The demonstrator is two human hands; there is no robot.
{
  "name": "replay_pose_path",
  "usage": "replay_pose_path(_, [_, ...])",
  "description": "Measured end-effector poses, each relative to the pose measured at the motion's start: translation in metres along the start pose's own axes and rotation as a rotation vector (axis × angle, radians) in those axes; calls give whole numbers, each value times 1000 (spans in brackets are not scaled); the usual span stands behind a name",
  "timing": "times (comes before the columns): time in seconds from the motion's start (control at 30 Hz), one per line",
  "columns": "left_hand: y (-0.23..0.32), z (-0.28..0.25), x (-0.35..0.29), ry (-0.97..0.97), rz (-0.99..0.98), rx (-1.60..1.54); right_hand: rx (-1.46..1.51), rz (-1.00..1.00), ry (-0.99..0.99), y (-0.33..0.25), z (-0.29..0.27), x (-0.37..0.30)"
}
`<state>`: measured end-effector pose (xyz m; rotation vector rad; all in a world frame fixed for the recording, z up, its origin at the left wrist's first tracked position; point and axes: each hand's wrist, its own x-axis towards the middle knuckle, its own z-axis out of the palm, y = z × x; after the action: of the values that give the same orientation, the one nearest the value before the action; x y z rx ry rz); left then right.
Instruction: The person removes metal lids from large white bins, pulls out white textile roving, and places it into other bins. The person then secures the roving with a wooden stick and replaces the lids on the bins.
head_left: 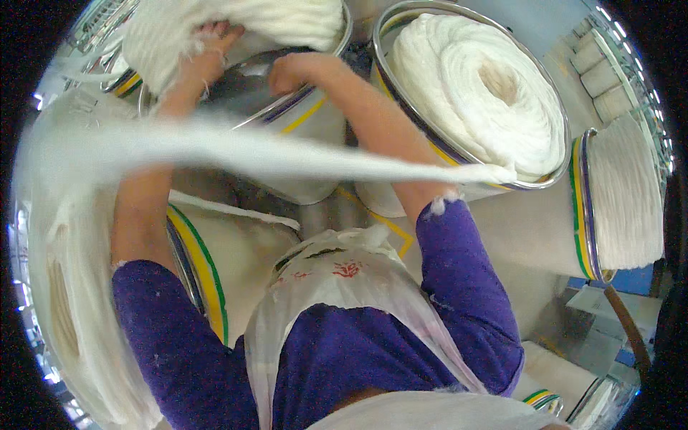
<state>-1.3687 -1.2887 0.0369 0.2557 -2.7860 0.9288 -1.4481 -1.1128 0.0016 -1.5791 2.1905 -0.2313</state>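
Observation:
My left hand (209,54) presses into a thick mass of white fibre sliver (287,21) at the far left, its fingers bent against the strands and loose wisps clinging to it. That mass leans over an upright can, whose dark grey inside (247,75) shows below it. My right hand (297,70) is closed at the near metal rim of this can (312,118); its fingertips are partly hidden. A blurred white sliver strand (287,154) crosses in front of both forearms, reaching to the coiled sliver (476,86) in the can on the right.
A large sliver bulk (72,251) fills the left side, beside a can with yellow and green bands (197,265). On the right lies a tilted can (584,208) with sliver bulging out. A thin strand (236,209) hangs near my left forearm. A white plastic apron (344,276) covers my front.

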Motion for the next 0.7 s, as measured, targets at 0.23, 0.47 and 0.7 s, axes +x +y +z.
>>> replay_pose_path(0.23, [-30,-10,0,338,-34,75,-47,165,223,35,-28,-21])
replay_pose_path(0.47, [-5,-15,-9,-36,91,-567,-252,314,394,34,-46,-9])
replay_pose_path(0.7, [125,-66,-102,-270,-298,-732,-452,321,266,48,-6,-20])
